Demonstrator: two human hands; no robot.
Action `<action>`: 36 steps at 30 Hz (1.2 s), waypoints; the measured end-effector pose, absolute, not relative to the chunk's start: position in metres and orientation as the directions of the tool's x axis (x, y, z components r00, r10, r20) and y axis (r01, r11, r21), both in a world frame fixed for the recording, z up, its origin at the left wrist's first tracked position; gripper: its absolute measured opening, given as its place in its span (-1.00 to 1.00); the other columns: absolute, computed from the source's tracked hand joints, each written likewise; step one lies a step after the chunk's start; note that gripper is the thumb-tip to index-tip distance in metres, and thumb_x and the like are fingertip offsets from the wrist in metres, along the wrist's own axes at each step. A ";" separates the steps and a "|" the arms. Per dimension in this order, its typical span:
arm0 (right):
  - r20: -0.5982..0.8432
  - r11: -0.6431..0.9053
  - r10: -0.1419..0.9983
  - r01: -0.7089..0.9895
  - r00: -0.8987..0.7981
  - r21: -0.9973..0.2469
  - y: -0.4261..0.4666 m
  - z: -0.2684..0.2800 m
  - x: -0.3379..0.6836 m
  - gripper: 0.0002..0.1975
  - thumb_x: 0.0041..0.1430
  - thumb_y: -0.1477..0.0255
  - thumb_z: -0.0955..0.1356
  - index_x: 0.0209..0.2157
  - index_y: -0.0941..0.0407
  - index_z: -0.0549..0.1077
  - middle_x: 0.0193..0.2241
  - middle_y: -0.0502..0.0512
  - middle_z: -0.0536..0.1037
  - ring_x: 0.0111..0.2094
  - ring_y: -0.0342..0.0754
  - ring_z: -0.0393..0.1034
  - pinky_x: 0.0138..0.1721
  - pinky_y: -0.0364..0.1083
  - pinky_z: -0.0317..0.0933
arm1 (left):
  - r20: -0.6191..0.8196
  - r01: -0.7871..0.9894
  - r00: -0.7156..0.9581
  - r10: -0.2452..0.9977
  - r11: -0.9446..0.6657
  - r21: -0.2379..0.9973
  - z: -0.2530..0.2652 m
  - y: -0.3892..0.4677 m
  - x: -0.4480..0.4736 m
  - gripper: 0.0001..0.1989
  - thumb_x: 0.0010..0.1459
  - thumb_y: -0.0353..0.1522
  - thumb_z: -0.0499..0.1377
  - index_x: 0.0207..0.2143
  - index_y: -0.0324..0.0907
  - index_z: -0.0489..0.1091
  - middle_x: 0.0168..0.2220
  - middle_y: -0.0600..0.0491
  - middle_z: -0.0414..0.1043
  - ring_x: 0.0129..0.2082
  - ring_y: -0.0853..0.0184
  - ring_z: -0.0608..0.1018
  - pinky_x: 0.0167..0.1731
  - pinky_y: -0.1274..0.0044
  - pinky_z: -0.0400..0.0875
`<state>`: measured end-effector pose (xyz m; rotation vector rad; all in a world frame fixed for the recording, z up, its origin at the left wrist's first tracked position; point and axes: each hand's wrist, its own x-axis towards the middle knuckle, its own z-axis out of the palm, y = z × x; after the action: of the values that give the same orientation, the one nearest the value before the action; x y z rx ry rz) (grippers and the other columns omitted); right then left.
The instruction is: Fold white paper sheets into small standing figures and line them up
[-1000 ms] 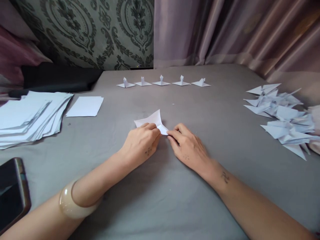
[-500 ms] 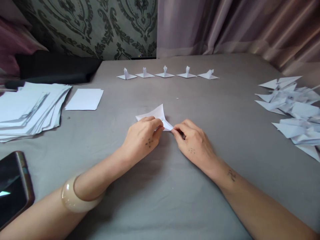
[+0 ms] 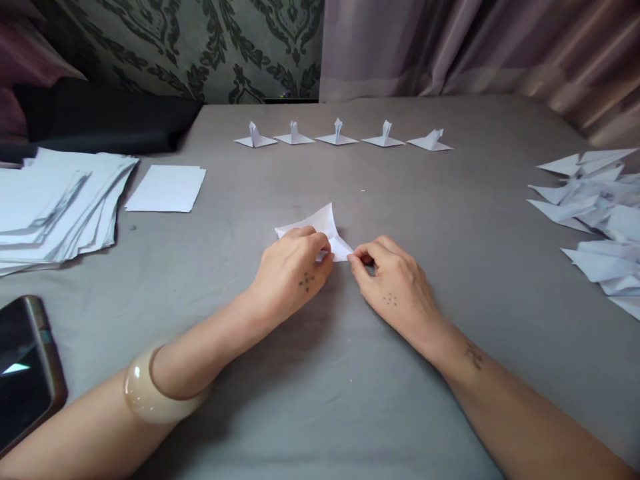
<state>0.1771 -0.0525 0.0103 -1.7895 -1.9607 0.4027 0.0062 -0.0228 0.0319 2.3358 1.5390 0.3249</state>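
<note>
A partly folded sheet of white paper [image 3: 320, 219] is at the middle of the grey-covered table, one corner raised toward the back. My left hand [image 3: 295, 267] covers its front left part, thumb and forefinger pinched at the near edge. At the sheet's right corner, my right hand [image 3: 393, 280] pinches the tip between thumb and forefinger. Part of the paper's near side is hidden behind my left hand.
Several folded paper figures [image 3: 337, 133] stand in a row at the back. On the left are a stack of paper sheets [image 3: 65, 207], square sheets [image 3: 167, 189], a black cloth [image 3: 105, 117] and a phone [image 3: 30, 367]. Folded paper pieces [image 3: 600, 213] are heaped at the right.
The view has shifted slightly. My fingers are a little farther apart along the paper, and more of its right corner shows between them.
</note>
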 end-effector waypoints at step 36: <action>0.060 0.073 0.997 0.835 -0.047 -0.546 -0.044 0.013 0.189 -0.89 0.17 0.37 0.34 -0.31 0.10 0.33 -0.32 0.04 0.46 -0.46 -0.13 0.30 -0.39 -0.11 0.14 | -0.039 0.848 0.420 0.907 -0.377 0.373 0.030 -0.013 0.000 -0.79 0.21 -0.31 0.03 -0.27 -0.17 0.44 -0.30 0.01 0.49 -0.37 0.27 0.49 -0.45 0.49 0.23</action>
<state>0.1894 -0.0436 0.0126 -1.8132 -1.9362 0.5166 0.0004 -0.0128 0.0296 2.3443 1.5103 0.2452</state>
